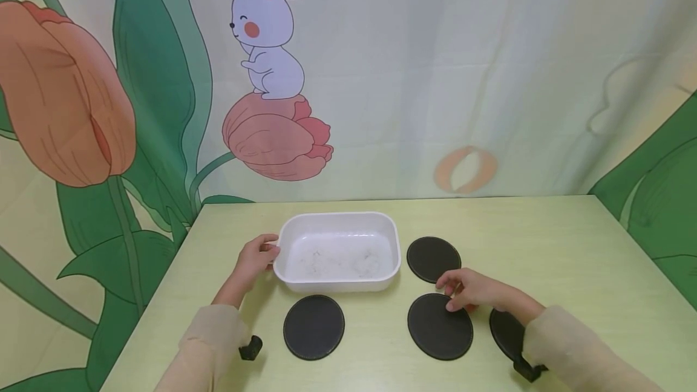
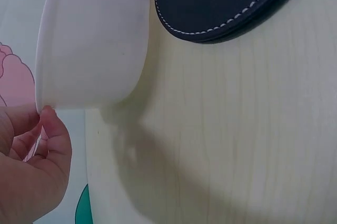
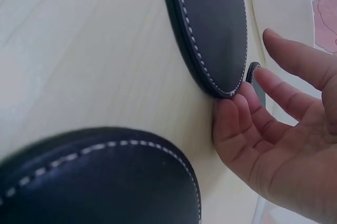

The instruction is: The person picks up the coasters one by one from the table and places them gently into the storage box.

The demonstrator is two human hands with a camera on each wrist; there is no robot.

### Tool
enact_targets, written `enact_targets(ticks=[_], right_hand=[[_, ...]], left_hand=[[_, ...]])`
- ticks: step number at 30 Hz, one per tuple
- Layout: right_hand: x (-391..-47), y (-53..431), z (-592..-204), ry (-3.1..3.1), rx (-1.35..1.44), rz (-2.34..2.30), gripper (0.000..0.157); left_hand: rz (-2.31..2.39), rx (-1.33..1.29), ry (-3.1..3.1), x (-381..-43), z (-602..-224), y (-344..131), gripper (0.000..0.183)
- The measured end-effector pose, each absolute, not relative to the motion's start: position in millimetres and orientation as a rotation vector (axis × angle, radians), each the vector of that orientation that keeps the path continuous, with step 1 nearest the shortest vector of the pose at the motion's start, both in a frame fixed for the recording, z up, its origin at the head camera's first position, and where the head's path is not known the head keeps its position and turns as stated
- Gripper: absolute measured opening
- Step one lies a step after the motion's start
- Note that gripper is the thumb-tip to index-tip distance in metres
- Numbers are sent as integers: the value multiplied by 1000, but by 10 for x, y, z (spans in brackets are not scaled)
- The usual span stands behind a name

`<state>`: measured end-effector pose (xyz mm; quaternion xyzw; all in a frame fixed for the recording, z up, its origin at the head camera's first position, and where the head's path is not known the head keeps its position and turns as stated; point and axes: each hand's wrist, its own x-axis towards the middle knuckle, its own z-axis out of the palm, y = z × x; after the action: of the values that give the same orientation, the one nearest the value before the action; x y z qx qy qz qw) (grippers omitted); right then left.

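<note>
My left hand (image 1: 256,262) grips the left end of a white rectangular dish (image 1: 337,286), thumb and fingers at its rim. In the left wrist view the thumb and fingertip pinch the dish's (image 2: 95,50) edge. My right hand (image 1: 471,289) is at the far right edge of a round black coaster (image 1: 440,328). Seen from the right wrist, its fingertips touch the stitched edge of a coaster (image 3: 213,29), with the thumb standing apart. Another black coaster (image 1: 434,256) lies just beyond this hand, right of the dish.
One more black coaster (image 1: 314,327) lies in front of the dish. A further coaster (image 1: 506,331) is partly covered by my right forearm. Black wrist-camera parts (image 1: 251,348) show under the sleeves. Behind the pale wooden table (image 1: 577,259) hangs a printed cloth (image 1: 392,77) with a rabbit and tulips.
</note>
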<state>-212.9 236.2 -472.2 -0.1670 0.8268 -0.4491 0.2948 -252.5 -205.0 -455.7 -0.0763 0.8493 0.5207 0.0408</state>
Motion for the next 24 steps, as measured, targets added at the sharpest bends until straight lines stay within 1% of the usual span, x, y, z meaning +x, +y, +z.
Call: enact_targets(ticks=[11,17,24], right_hand=[[-2128,2218,-4724,2406,-571,-972,32],[-2136,2155,-4722,2478,-529,-865,32],[-2140,2129,-4698,2459,-464,-856,31]], left_hand=[[1587,-264,2537,-2516,-4501,-2042,35],[1603,-264,2513,-2510,-4495,-2045,35],[1601,-286,2510,-2523,-4498,-2034,35]])
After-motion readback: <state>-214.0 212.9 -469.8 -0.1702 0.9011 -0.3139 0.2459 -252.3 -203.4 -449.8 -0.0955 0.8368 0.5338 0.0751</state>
